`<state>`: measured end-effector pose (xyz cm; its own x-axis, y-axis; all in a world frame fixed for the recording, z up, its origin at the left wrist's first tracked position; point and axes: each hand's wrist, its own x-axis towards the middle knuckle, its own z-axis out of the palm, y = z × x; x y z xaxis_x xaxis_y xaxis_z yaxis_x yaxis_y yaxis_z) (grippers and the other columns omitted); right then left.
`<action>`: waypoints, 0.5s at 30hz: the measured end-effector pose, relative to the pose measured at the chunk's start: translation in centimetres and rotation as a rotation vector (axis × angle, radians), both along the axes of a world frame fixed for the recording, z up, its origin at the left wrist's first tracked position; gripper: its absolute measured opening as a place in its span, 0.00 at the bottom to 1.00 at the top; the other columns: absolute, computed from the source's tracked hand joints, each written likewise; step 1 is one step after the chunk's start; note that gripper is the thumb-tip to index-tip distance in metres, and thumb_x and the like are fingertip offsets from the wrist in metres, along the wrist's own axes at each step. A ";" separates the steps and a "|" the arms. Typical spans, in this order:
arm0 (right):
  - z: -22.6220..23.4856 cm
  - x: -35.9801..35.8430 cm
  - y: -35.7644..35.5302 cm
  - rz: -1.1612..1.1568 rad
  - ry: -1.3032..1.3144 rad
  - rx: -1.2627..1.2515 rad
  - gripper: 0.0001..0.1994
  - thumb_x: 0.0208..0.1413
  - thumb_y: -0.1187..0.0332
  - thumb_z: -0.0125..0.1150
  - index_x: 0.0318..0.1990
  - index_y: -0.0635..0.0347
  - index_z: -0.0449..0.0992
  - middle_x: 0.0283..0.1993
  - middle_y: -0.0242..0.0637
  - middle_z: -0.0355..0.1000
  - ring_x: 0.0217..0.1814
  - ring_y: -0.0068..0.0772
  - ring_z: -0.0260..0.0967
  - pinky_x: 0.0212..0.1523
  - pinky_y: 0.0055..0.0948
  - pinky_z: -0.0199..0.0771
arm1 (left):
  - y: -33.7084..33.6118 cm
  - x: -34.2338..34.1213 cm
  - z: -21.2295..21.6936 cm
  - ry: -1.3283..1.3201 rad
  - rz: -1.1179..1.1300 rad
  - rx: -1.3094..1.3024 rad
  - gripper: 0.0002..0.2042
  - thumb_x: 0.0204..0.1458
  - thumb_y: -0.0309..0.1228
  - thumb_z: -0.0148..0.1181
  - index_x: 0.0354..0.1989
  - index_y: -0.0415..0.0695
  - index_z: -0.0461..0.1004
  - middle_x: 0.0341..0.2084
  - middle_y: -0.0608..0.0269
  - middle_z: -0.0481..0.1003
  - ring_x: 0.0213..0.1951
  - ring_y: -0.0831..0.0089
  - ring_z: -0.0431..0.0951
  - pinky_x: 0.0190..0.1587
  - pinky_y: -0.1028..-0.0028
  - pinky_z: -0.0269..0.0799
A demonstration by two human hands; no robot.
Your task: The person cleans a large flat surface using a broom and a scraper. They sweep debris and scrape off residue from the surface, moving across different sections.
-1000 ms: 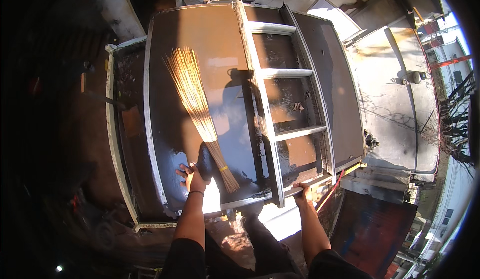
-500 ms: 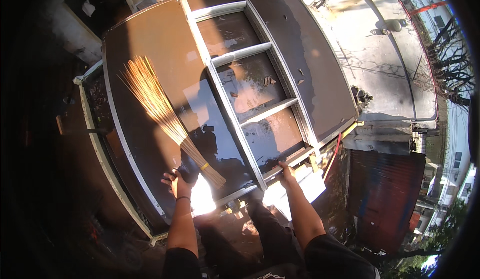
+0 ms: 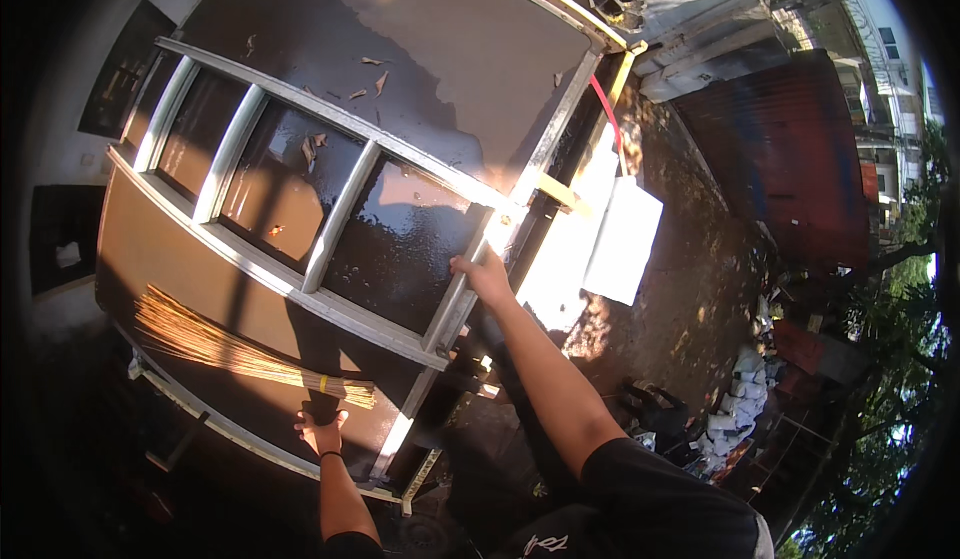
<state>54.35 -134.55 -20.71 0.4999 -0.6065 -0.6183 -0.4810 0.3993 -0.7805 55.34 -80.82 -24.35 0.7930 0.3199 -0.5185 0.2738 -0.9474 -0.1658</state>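
Observation:
A stick broom (image 3: 240, 352) with a yellow band lies on the brown top panel (image 3: 150, 239), its bristles pointing left. Just below the broom's bound end is my left hand (image 3: 322, 434), fingers spread and nothing held, apparently resting on the panel. My right hand (image 3: 484, 277) curls over the near end of a pale metal frame (image 3: 340, 217) with crossbars, which runs across the panel like a ladder. Part of the right hand's grip is hidden behind the rail.
Wet patches and dry leaves (image 3: 381, 83) lie on the panel. Beyond its right edge are a yellow bar (image 3: 565, 194), a red strap (image 3: 608, 109) and a white board (image 3: 625, 244). Farther right stand a rusty red corrugated sheet (image 3: 790, 159) and piled white bags (image 3: 740, 399).
The view has turned and shifted right, so the panel, frame and broom appear rotated and farther left. My left hand remains near the broom's bound end; my right hand remains at the frame's near end.

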 end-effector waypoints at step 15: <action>-0.8 -6.3 -7.3 -0.055 0.196 -0.478 0.24 0.56 0.70 0.67 0.60 0.57 0.72 0.62 0.45 0.68 0.58 0.44 0.75 0.56 0.40 0.77 | 0.4 0.8 1.0 -0.032 -0.030 -0.136 0.58 0.29 0.49 0.86 0.69 0.29 0.62 0.53 0.39 0.78 0.53 0.53 0.81 0.58 0.64 0.78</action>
<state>48.08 -141.87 -21.51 0.3623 -0.8661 -0.3445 -0.6246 0.0488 -0.7795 56.09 -80.42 -23.31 0.8178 0.2245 -0.5299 0.2482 -0.9683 -0.0272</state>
